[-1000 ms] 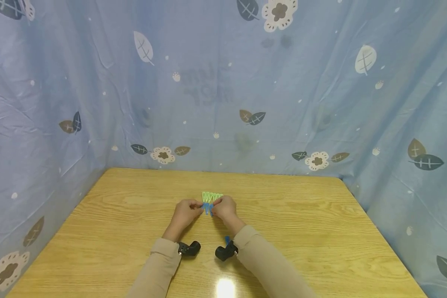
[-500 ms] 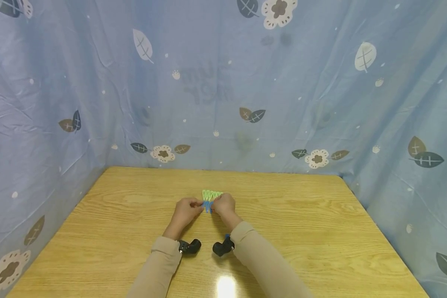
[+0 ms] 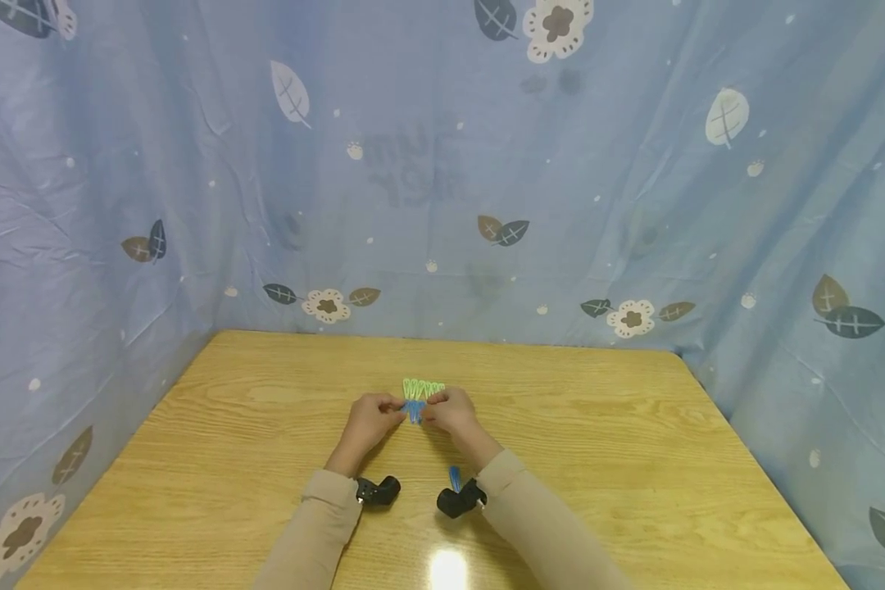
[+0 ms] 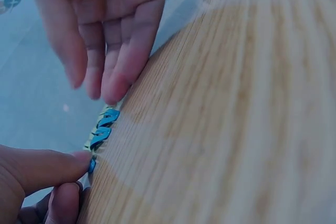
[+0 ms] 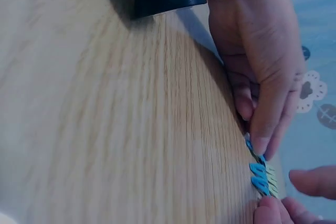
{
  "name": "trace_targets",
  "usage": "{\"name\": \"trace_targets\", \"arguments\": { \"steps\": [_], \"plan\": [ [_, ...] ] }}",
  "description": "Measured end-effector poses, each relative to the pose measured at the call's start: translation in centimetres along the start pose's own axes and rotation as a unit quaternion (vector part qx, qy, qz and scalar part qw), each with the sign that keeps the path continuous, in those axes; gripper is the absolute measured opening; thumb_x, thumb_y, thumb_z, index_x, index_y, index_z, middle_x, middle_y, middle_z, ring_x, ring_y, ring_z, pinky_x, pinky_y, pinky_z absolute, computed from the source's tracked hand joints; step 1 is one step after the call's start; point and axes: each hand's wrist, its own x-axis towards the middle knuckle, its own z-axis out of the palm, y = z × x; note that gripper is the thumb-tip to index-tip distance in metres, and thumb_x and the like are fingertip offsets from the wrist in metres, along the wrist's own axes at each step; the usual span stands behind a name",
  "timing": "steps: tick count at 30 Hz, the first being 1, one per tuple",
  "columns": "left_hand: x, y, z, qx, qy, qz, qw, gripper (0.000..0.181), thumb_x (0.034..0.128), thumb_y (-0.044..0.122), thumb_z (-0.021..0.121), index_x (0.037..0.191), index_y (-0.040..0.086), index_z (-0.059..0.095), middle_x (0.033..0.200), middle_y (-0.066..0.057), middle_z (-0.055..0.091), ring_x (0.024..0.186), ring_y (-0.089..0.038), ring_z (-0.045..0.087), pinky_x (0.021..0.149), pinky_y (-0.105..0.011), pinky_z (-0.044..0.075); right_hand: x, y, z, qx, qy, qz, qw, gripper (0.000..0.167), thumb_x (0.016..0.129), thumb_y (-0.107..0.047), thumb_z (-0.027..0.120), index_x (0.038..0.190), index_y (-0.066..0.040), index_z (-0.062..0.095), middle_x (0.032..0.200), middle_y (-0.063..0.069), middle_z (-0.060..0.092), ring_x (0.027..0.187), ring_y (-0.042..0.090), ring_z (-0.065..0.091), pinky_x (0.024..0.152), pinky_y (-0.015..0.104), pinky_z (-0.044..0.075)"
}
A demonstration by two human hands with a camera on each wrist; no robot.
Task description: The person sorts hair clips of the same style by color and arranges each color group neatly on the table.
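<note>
Green snap hair clips (image 3: pixel 419 387) lie side by side on the table, with blue snap hair clips (image 3: pixel 415 411) in a row just in front of them. At the left end of the blue row, my left hand (image 3: pixel 369 419) pinches a blue clip (image 4: pixel 92 165) between thumb and finger. My right hand (image 3: pixel 453 410) hovers at the other end, its fingertips at or very near the last blue clip (image 5: pixel 259 184). In the right wrist view its thumb (image 5: pixel 315 182) stands apart from the fingers. Whether those fingertips touch the clip I cannot tell.
More blue clips (image 3: pixel 454 478) lie nearer me, partly behind the black camera (image 3: pixel 460 498) on the right wrist. Another black camera (image 3: pixel 378 491) sits on the left wrist. A patterned blue curtain (image 3: pixel 413 270) surrounds the back and sides of the wooden table (image 3: pixel 560 426).
My right hand has moved slightly right, off the blue clip it was holding. More of that row shows now. The blue clips near the right wrist are more exposed. My left hand has stayed put.
</note>
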Motion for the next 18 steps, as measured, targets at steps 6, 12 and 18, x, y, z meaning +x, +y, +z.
{"name": "trace_targets", "arguments": {
  "steps": [6,12,18],
  "plan": [
    [-0.1,0.0,0.2,0.005,0.002,0.001,1.0000,0.017,0.0827,0.012,0.072,0.099,0.007,0.074,0.083,-0.002,0.067,0.072,-0.013,0.057,0.062,-0.026,0.048,-0.8,1.0,-1.9,0.007,-0.056,-0.015,0.9983,0.031,0.086,-0.010,0.066,0.114,0.005,0.061,0.108,0.016,0.064,0.093,0.023,0.065,0.083,0.035,0.056],
    [0.1,0.0,0.3,0.004,0.008,0.000,1.0000,0.018,0.0824,0.012,0.072,0.099,0.006,0.075,0.082,-0.002,0.067,0.071,-0.013,0.056,0.062,-0.026,0.047,-2.2,1.1,-3.8,0.012,-0.100,-0.040,0.9941,0.036,0.088,-0.011,0.065,0.118,0.007,0.057,0.107,0.017,0.065,0.090,0.020,0.065,0.082,0.034,0.055],
    [0.1,-0.2,0.2,0.008,0.010,-0.001,0.9999,0.018,0.0830,0.013,0.072,0.100,0.007,0.075,0.082,-0.002,0.066,0.073,-0.014,0.056,0.063,-0.026,0.047,-4.0,1.8,-5.0,0.008,-0.133,-0.076,0.9881,0.038,0.089,-0.008,0.064,0.120,0.011,0.054,0.112,0.025,0.062,0.096,0.027,0.064,0.081,0.035,0.056]
  ]
}}
